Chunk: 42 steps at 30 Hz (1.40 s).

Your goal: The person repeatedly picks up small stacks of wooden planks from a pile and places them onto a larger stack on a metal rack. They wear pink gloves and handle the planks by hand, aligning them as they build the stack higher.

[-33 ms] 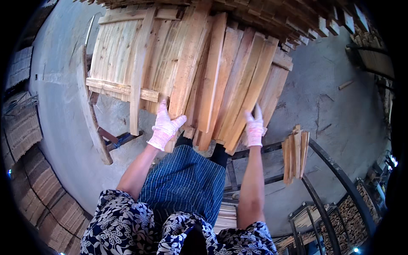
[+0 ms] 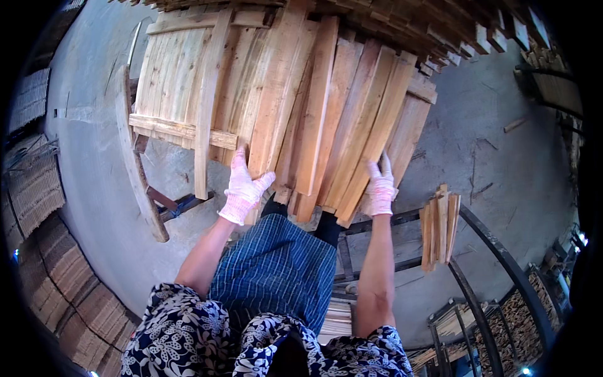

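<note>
Several long pale wooden boards [image 2: 320,119] lie side by side in front of me, some overlapping, their near ends uneven. My left hand [image 2: 244,188], in a pinkish-white knit glove, grips the left side of this row near its lower end. Its thumb points right across a board while the fingers lie along the edge. On the right side, my right hand [image 2: 380,191] in a matching glove grips the outer boards, thumb on top and fingers along the edge. Parts of the fingers are hidden by wood.
Left of the row is a panel of boards [image 2: 173,75] with a crosspiece [image 2: 182,130] and a loose slat [image 2: 205,113] on it. Stacked wood [image 2: 402,19] stands beyond. A small bundle of sticks [image 2: 440,226] rests on a dark metal frame [image 2: 502,257] at right. Stacks [image 2: 69,270] line the left.
</note>
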### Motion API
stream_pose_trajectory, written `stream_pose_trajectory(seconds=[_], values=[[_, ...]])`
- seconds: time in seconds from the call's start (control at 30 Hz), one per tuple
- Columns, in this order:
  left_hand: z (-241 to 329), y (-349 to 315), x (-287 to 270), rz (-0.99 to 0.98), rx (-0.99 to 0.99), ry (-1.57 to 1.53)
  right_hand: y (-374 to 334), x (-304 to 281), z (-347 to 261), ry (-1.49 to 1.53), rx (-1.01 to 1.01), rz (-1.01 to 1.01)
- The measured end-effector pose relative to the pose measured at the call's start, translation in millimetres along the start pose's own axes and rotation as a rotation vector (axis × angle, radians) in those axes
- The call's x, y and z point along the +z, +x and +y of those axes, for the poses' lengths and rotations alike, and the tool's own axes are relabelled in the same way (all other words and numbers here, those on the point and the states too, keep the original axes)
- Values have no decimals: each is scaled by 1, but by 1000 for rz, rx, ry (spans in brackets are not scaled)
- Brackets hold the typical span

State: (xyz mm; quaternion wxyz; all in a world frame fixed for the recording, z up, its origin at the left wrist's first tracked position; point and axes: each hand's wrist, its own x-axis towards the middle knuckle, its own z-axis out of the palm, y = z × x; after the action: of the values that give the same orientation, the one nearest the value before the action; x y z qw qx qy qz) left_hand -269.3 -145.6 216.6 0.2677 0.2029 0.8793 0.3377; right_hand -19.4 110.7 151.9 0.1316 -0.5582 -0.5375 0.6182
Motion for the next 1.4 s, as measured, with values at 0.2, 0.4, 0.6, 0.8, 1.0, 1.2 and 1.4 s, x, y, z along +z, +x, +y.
stream_pose_trajectory(seconds=[0.2, 0.4, 0.6, 0.8, 1.0, 1.2, 1.4], values=[[21, 8, -7, 61, -110, 604, -5, 10, -18, -251, 104, 63], [26, 34, 37, 14, -310, 422, 11, 54, -96, -795, -50, 197], [-7, 41, 36, -30, -394, 484, 18, 41, -74, -741, -167, 229], [-6, 32, 19, -117, -348, 463, 30, -3, -37, -567, -277, 287], [19, 35, 25, -186, -384, 414, 31, 16, -30, -812, -190, 249], [20, 37, 30, -110, -329, 458, -1, 105, -147, -1041, -497, 266], [24, 30, 46, -142, -305, 436, 1, 182, -146, -1102, -264, 163]])
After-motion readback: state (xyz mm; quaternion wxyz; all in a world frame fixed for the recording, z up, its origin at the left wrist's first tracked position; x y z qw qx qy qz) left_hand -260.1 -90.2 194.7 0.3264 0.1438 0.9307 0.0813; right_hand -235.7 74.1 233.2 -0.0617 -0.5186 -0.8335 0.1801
